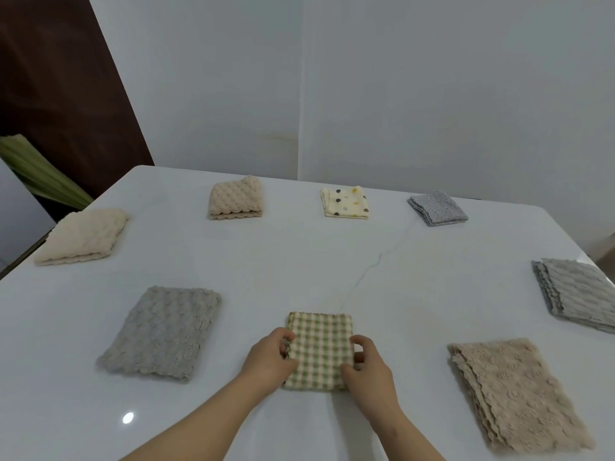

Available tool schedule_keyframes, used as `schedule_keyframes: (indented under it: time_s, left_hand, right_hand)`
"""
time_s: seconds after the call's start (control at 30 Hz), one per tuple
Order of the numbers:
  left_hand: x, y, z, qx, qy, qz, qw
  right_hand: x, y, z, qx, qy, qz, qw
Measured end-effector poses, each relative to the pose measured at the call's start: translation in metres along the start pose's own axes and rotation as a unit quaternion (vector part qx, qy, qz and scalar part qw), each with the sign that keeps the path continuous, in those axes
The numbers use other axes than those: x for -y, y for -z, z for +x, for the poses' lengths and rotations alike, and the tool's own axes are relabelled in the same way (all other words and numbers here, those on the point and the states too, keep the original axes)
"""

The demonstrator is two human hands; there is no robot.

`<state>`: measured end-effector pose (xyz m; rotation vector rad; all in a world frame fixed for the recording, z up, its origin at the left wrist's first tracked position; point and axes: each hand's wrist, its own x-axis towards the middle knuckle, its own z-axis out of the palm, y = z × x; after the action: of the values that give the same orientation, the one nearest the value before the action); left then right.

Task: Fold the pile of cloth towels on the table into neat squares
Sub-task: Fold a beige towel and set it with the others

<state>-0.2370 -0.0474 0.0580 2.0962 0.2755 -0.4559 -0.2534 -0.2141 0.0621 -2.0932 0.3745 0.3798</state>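
Now in hand: squaring off the green checked towel [319,347], which looks like the last piece, since the seven other towels in view already lie folded.
Green checked towel: folded flat on the white desk [299,261], near its front edge, between both hands.
Left grip [269,357]: fingers curled in on the towel's left edge, pinching it.
Right grip [366,364]: fingers curled on the right edge, thumb near the front corner.
Neighbours: grey bobble towel [163,331] to the left and tan towel [512,394] to the right, both well apart from it.
Next move: probably evening the edges and pressing the layers flat; it reads longer than wide, so one more fold may be needed for a square.
Hard to see: the fingertips under the cloth and the layer count are hidden; the grey towel [579,294] at far right is cut off by the frame.
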Motion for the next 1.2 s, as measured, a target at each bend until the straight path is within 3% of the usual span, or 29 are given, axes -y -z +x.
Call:
schedule_keyframes:
  time_s: [0.73, 1.03, 1.2]
  left_hand:
    - [0.007, -0.005, -0.005, -0.045, -0.012, -0.021, 0.999]
    - [0.013, -0.004, -0.002, -0.081, -0.021, -0.039, 0.996]
    - [0.01, -0.001, 0.006, -0.083, -0.034, 0.047, 0.995]
  right_hand:
    - [-0.015, 0.007, -0.004, 0.021, 0.02, 0.041, 0.999]
    - [-0.007, -0.006, 0.005, -0.033, -0.055, 0.046, 0.997]
    - [-0.003, -0.009, 0.005, -0.046, -0.068, 0.044, 0.996]
